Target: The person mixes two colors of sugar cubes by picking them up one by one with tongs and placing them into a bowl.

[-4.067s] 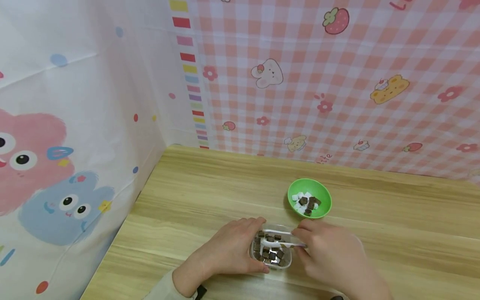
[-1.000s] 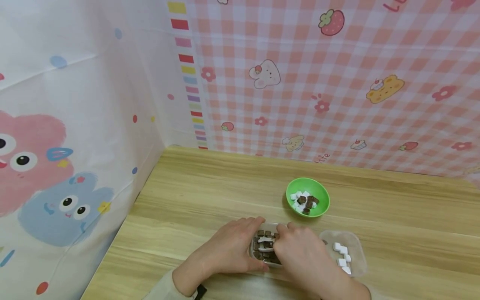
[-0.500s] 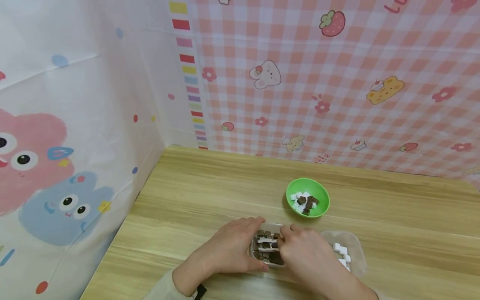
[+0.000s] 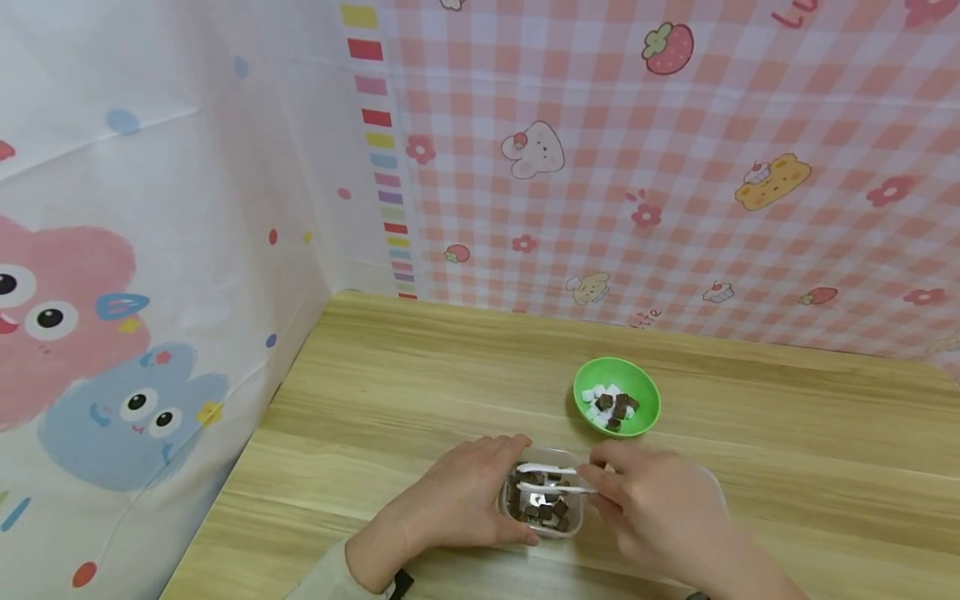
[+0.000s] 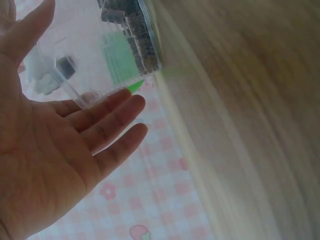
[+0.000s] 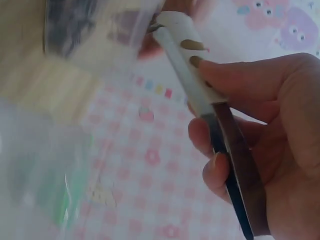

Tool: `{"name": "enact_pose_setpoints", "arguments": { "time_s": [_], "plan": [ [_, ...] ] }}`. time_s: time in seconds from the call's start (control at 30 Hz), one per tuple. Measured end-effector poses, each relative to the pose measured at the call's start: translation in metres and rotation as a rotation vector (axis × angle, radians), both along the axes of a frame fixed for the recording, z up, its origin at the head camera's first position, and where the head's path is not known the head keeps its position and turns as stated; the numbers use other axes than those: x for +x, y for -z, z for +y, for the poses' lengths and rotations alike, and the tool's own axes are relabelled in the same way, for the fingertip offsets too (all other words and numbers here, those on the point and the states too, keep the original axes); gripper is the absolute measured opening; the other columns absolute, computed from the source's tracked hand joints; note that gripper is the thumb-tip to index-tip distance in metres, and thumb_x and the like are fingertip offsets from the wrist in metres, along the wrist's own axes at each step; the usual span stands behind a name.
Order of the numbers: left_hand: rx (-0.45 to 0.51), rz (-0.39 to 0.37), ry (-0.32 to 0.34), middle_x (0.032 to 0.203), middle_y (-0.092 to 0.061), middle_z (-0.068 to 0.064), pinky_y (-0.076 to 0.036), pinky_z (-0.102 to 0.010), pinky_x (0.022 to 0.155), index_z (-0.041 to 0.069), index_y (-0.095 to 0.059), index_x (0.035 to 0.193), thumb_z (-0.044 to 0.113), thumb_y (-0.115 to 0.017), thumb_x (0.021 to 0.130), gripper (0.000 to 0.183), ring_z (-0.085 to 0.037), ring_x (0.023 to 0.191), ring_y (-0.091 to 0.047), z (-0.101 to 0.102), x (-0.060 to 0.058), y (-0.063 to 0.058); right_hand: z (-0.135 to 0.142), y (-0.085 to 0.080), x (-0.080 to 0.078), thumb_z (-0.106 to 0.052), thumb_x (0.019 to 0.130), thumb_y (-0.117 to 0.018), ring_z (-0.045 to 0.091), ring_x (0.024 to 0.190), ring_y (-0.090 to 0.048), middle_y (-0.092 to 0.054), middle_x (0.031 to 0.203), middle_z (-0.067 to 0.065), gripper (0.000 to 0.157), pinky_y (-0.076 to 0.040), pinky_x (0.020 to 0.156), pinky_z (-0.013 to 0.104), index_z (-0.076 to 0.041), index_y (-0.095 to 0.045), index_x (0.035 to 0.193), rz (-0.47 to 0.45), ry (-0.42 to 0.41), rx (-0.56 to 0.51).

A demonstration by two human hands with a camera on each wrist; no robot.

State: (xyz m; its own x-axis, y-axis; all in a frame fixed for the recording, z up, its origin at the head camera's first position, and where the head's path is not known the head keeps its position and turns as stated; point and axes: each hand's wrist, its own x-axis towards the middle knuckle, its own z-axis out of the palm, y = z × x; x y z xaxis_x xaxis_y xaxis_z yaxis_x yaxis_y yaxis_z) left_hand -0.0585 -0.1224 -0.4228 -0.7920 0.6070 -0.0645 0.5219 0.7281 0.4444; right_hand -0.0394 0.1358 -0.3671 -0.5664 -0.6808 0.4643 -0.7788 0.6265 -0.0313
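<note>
My left hand [image 4: 472,492] holds a clear plastic container [image 4: 576,521] from its left side, thumb at the near wall and fingers at the far wall. Several dark brown cubes [image 4: 546,512] lie inside it. My right hand [image 4: 660,508] grips a pair of white tongs [image 4: 555,490] with dark handle ends [image 6: 242,185], thumb on one arm and fingers on the other. The tong tips are over the container, slightly spread. Through the clear wall in the left wrist view, one dark cube [image 5: 65,67] shows raised beside the white tips [image 5: 42,75].
Behind the container stands a green bowl [image 4: 647,400] with white cubes [image 4: 592,395] and brown cubes in it. A second clear container [image 4: 712,487] is mostly hidden behind my right hand. All stand on a wooden table [image 4: 405,383], with patterned cloth along the back and left.
The right hand and tongs dipped left into the brown cubes, then drew back up and to the right. The second container is covered again by the right hand. The left hand stayed put.
</note>
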Motion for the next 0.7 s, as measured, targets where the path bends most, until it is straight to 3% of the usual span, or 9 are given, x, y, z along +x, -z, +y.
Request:
{"name": "enact_pose_setpoints", "arguments": {
  "time_s": [0.03,0.1,0.13,0.27,0.37,0.43,0.53,0.6,0.7],
  "plan": [
    [-0.001,0.0,0.0,0.147,-0.059,-0.006,-0.045,-0.043,0.113,0.009,-0.046,0.152,0.061,-0.088,0.075,0.102,-0.022,0.133,-0.057,0.0,0.0,0.0,0.005,-0.001,-0.002,-0.009,0.07,-0.081,0.007,0.065,-0.056,-0.065,0.09,-0.009,0.025,-0.041,0.045,0.022,-0.018,-0.079,0.093,0.001,-0.01,-0.036],
    [-0.007,-0.007,-0.002,0.15,-0.057,-0.008,-0.043,-0.044,0.115,0.008,-0.045,0.153,0.062,-0.088,0.075,0.104,-0.024,0.135,-0.056,0.0,0.0,-0.001,0.015,-0.004,-0.008,-0.013,0.085,-0.074,0.007,0.069,-0.058,-0.067,0.093,-0.005,0.012,-0.047,0.052,0.023,-0.013,-0.079,0.095,0.003,-0.04,-0.116],
    [-0.009,-0.012,-0.003,0.151,-0.056,-0.009,-0.042,-0.044,0.116,0.008,-0.044,0.154,0.062,-0.087,0.076,0.105,-0.025,0.137,-0.055,0.0,0.0,-0.001,0.021,-0.005,-0.011,-0.017,0.092,-0.068,0.007,0.07,-0.058,-0.068,0.094,-0.004,0.013,-0.048,0.054,0.022,-0.012,-0.08,0.095,0.004,-0.044,-0.151],
    [-0.018,-0.031,-0.009,0.156,-0.052,-0.011,-0.038,-0.046,0.119,0.007,-0.042,0.156,0.063,-0.086,0.076,0.107,-0.027,0.142,-0.05,0.0,0.001,-0.001,0.043,-0.009,-0.023,-0.042,0.11,-0.044,0.007,0.065,-0.059,-0.07,0.093,0.0,0.055,-0.046,0.053,0.019,-0.005,-0.081,0.094,0.049,-0.006,-0.234],
    [-0.017,-0.036,-0.012,0.156,-0.052,-0.011,-0.038,-0.046,0.119,0.008,-0.043,0.156,0.063,-0.086,0.076,0.106,-0.027,0.142,-0.05,0.0,0.001,-0.002,0.058,-0.008,-0.032,-0.049,0.109,-0.045,0.006,0.062,-0.059,-0.072,0.092,0.002,0.063,-0.044,0.051,0.017,0.0,-0.082,0.093,0.051,0.04,-0.263],
    [-0.015,-0.039,-0.015,0.156,-0.052,-0.01,-0.039,-0.046,0.119,0.008,-0.043,0.156,0.063,-0.086,0.076,0.106,-0.026,0.142,-0.05,0.0,0.001,-0.002,0.067,-0.006,-0.037,-0.042,0.106,-0.061,0.003,0.061,-0.056,-0.073,0.092,0.002,0.048,-0.041,0.05,0.015,0.0,-0.082,0.095,0.019,0.076,-0.271],
    [-0.013,-0.045,-0.018,0.155,-0.052,-0.009,-0.039,-0.046,0.118,0.008,-0.043,0.156,0.063,-0.086,0.076,0.106,-0.026,0.142,-0.05,0.0,0.001,-0.002,0.078,-0.001,-0.043,-0.018,0.088,-0.083,-0.002,0.061,-0.05,-0.073,0.092,0.002,0.022,-0.036,0.049,0.014,0.001,-0.082,0.098,-0.04,0.133,-0.276],
    [-0.015,-0.046,-0.02,0.155,-0.052,-0.009,-0.039,-0.046,0.118,0.009,-0.043,0.156,0.063,-0.086,0.076,0.106,-0.026,0.141,-0.051,0.0,0.0,-0.001,0.083,0.003,-0.046,-0.003,0.072,-0.088,-0.001,0.062,-0.05,-0.074,0.092,0.002,0.029,-0.038,0.049,0.016,0.001,-0.082,0.099,-0.071,0.181,-0.261],
    [-0.013,-0.044,-0.018,0.155,-0.053,-0.009,-0.04,-0.047,0.117,0.009,-0.043,0.156,0.063,-0.086,0.076,0.105,-0.026,0.14,-0.051,0.0,0.0,-0.001,0.089,0.009,-0.049,-0.002,0.07,-0.09,0.0,0.063,-0.051,-0.074,0.093,0.004,0.031,-0.039,0.05,0.02,0.0,-0.082,0.101,-0.129,0.267,-0.234]
  ]
}}
